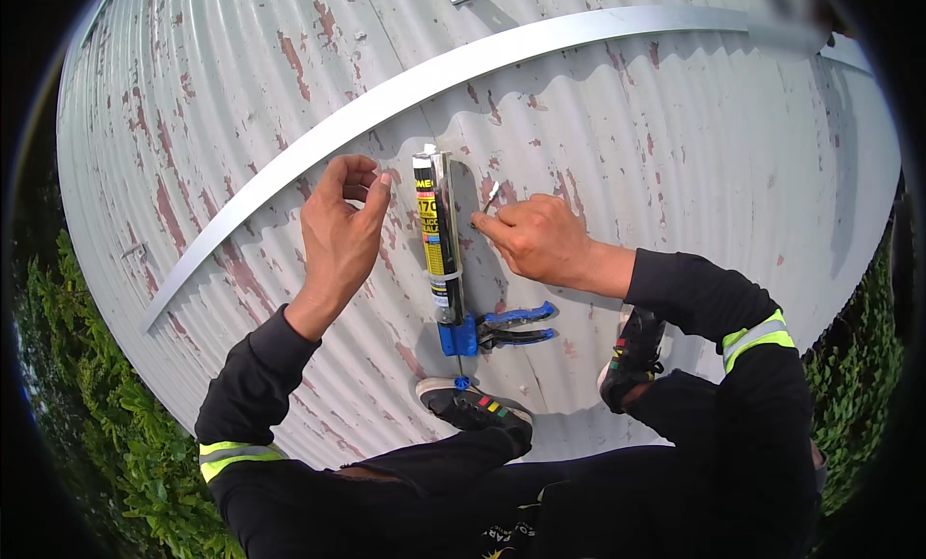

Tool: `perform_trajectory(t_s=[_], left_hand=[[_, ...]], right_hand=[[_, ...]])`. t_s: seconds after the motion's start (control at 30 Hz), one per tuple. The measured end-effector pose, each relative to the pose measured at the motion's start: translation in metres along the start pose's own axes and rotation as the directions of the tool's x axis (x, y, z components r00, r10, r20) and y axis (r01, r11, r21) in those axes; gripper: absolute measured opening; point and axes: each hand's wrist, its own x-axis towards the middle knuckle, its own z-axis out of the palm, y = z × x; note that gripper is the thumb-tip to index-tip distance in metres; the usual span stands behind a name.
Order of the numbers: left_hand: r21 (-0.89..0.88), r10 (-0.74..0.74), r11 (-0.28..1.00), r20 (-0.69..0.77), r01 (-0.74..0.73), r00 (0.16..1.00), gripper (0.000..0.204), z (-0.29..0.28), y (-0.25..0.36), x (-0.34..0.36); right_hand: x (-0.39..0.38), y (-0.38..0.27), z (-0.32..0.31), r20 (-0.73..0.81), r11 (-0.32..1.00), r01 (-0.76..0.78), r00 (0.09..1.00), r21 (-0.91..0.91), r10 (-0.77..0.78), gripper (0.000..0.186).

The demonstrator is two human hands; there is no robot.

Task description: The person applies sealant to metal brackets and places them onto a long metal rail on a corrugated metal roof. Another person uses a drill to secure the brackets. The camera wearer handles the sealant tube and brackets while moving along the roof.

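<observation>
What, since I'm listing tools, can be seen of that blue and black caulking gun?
The blue and black caulking gun lies on its side on the grey, peeling corrugated roof, pointing toward the picture's top. Its cradle holds a black and yellow cartridge with a white front end. Two blue and black grip bars spread apart to the right; a metal-looking rod ends in blue by the black left shoe, contact unclear. The bare left hand and right hand flank it without touching.

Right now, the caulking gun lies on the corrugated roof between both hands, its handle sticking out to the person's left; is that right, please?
Not quite: the head view shows the handle pointing to the person's right. The caulking gun lies on the corrugated roof between the left hand and right hand.
</observation>
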Motion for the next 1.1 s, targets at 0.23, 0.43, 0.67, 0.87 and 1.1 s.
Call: perform_trajectory(t_s=[0.23,0.43,0.67,0.87,1.1], left_hand=[[0.259,-0.065,0.966,0.165,0.020,0.984,0.078,0.069,-0.055,-0.107],[0.323,-0.039,0.946,0.010,0.033,0.999,0.075,0.111,-0.067,-0.117],[0.134,-0.181,0.974,-0.045,0.185,0.982,0.053,0.103,-0.062,-0.117],[-0.081,-0.072,0.995,-0.070,0.066,0.995,0.053,0.027,0.031,-0.135],[-0.098,-0.131,0.988,-0.168,0.116,0.977,0.067,-0.095,0.172,-0.182]], right_hand=[[-0.006,-0.004,0.059,-0.014,0.984,-0.076,0.997,-0.159,0.075,0.024],[0.004,-0.002,0.057,0.048,0.929,0.125,0.992,-0.347,-0.115,0.017],[-0.039,-0.033,-0.085,0.292,0.865,0.453,0.875,-0.214,-0.386,0.020],[-0.098,-0.065,-0.260,0.269,0.990,0.069,0.962,-0.122,-0.034,0.030],[-0.243,-0.100,-0.383,0.362,0.725,-0.680,0.653,-0.109,0.666,0.027]])
